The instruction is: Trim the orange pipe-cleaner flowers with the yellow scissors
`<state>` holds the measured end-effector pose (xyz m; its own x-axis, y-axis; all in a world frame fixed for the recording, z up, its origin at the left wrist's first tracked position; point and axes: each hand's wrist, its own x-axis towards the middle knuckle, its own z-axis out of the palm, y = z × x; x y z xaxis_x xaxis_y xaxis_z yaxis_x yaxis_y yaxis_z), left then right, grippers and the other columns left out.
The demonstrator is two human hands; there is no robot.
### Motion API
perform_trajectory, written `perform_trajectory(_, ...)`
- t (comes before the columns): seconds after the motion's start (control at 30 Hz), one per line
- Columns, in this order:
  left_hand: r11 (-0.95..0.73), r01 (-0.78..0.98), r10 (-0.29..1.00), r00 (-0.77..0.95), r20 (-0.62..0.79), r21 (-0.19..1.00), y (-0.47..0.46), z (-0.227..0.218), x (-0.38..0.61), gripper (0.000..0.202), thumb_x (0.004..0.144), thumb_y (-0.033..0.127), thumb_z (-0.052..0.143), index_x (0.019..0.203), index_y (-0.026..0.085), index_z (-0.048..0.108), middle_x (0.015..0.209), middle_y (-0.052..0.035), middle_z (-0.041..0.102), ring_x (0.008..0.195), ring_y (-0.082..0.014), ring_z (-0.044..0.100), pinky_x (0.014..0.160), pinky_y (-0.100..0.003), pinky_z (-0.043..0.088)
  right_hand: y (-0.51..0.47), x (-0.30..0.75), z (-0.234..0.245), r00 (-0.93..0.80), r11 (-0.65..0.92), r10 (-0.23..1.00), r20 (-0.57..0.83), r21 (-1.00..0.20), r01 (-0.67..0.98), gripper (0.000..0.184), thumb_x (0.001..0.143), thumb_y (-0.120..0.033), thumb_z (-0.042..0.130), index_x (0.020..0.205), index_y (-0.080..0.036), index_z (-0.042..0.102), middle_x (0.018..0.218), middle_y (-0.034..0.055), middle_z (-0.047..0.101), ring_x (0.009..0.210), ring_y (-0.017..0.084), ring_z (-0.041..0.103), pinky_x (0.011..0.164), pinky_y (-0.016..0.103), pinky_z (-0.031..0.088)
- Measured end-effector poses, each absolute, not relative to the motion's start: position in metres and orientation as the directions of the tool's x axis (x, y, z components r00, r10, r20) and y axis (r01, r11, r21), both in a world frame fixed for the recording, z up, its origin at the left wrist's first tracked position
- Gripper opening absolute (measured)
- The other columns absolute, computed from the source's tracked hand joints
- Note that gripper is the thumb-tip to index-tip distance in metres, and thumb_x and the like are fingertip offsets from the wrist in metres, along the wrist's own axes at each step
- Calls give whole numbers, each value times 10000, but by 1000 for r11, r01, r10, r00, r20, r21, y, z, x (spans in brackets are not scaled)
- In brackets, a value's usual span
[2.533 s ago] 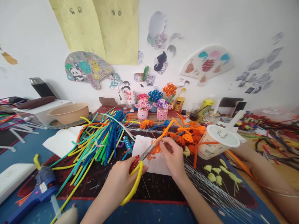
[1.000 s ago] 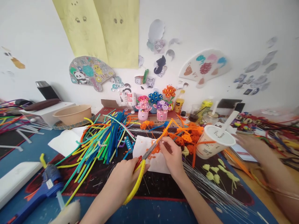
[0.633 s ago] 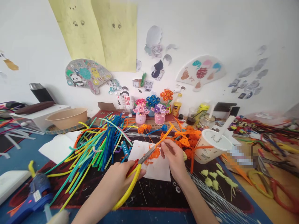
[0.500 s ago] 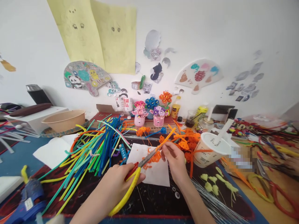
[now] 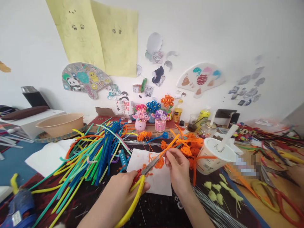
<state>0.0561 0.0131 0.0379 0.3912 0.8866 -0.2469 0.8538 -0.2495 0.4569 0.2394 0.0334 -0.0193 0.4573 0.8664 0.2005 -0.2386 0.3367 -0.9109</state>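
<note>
In the head view, your left hand [image 5: 123, 186] grips the scissors [image 5: 148, 167], their blades slanting away to the right. Your right hand [image 5: 178, 163] pinches an orange chenille strip [image 5: 173, 141] beside the blade tips; you can't tell whether blade and strip touch. The strip slants above the white paper [image 5: 160, 185], which bears orange clippings. Left of it lies a bundle of colored stems [image 5: 104, 152]; to the right, orange flowers [image 5: 187, 148] sit against a lidded cup [image 5: 207, 161].

The scissors' handles [image 5: 137, 200] are yellow and red, the pipe cleaner [image 5: 172, 143] orange
</note>
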Motion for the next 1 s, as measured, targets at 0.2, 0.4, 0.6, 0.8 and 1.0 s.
perform_trajectory(0.2, -197, 897, 877, 342, -339, 396, 3, 45, 65, 243, 886, 366, 459, 850, 180, 612, 906, -128, 716, 806, -277, 676, 673, -304, 402, 30, 232, -22, 456, 357, 859, 233, -911, -208, 168, 772, -349, 680, 728, -198, 620, 548, -41, 505, 481, 107, 442, 444, 231, 371)
perform_trajectory(0.4, -195, 926, 877, 313, -365, 324, 0, 43, 66, 338, 926, 412, 415, 954, 155, 633, 918, -169, 714, 838, -328, 681, 675, -334, 414, 28, 228, -27, 459, 357, 852, 253, -921, -155, 150, 795, -335, 653, 749, -197, 617, 539, -55, 469, 492, 104, 416, 456, 221, 353)
perform_trajectory(0.6, -195, 946, 898, 278, -340, 258, -4, 40, 65, 401, 955, 437, 353, 979, 164, 646, 914, -172, 719, 866, -342, 685, 681, -334, 422, 26, 227, -30, 435, 368, 855, 284, -922, -119, 155, 813, -337, 631, 747, -199, 608, 544, -54, 460, 492, 110, 407, 461, 228, 342)
perform_trajectory(0.8, -210, 953, 914, 271, -303, 219, -5, 37, 67, 407, 948, 443, 356, 950, 168, 656, 837, -163, 729, 839, -349, 701, 651, -323, 441, 26, 226, -29, 432, 367, 855, 286, -923, -116, 154, 815, -331, 629, 747, -195, 609, 549, -55, 456, 499, 103, 395, 465, 217, 336)
perform_trajectory(1.0, -239, 944, 909, 300, -290, 227, -9, 29, 72, 307, 938, 338, 394, 998, 156, 634, 833, -146, 746, 839, -341, 718, 626, -317, 484, 23, 223, -27, 400, 368, 866, 301, -924, -101, 176, 810, -339, 631, 720, -190, 604, 593, -40, 498, 528, 98, 412, 490, 210, 352)
